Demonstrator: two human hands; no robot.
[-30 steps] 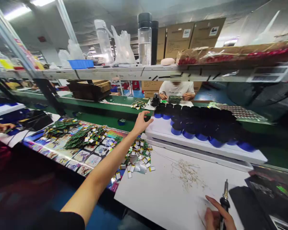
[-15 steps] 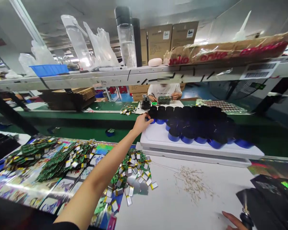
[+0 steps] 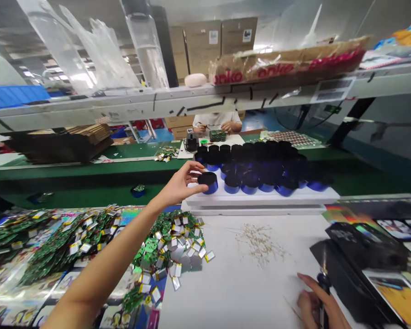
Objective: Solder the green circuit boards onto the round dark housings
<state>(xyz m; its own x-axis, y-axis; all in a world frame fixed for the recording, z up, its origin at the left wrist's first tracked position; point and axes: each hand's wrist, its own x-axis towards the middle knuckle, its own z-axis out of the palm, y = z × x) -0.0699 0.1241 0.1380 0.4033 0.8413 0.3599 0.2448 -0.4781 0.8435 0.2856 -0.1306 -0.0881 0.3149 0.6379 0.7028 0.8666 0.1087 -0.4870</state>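
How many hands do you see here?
4: the person's left hand beside a blue cylinder, right hand at lower right, and a co-worker's two hands at the far bench.

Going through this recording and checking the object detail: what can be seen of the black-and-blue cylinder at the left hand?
The black-and-blue cylinder is short and round, with a dark black top and a shiny blue band around its side; its material cannot be told. It stands roughly upright at the near left end of a white tray, just apart from a dense group of matching cylinders. The left hand curves around its left side and appears to touch it. Whether its base rests on the tray is hard to tell.
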